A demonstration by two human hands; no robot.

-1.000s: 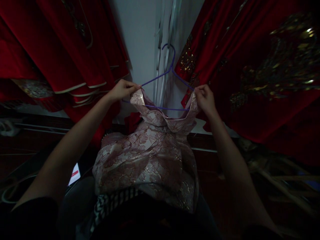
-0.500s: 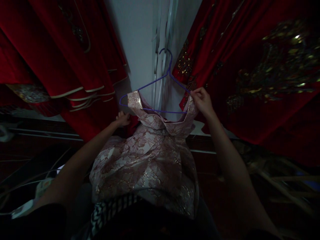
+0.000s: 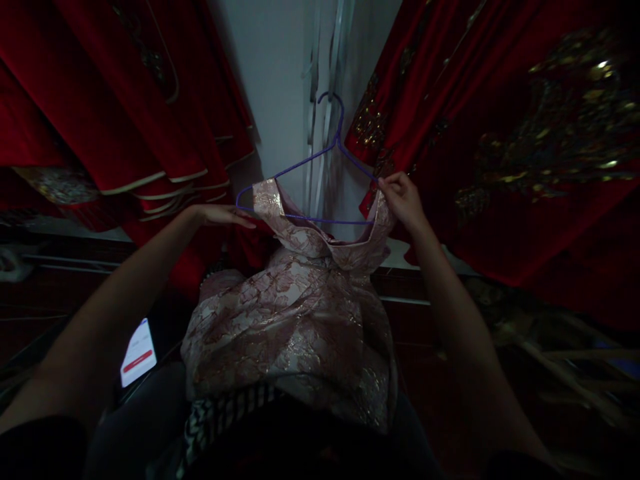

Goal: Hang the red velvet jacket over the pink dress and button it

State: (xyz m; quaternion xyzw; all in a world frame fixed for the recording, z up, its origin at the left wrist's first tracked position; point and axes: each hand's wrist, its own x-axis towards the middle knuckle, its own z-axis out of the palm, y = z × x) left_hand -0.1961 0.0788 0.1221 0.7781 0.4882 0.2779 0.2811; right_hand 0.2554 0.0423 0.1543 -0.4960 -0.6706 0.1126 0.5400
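You are in what looks like a dress shop or costume store. Red velvet gowns with cream piping [image 3: 150,133] hang at your left and red gowns with gold sequin embroidery [image 3: 550,133] at your right. A pink brocade dress [image 3: 300,313] sits on a purple wire hanger [image 3: 339,139].

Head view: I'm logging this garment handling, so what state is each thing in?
pink dress: shoulders on the hanger, the rest draped toward the person.
purple hanger: inside the dress's neckline, hook upward.
right hand: pinched shut on the pink dress's shoulder at the hanger's end.
left hand: open, flat, beside the hanger's other end.
phone: screen lit.
red garments: hanging on both sides.
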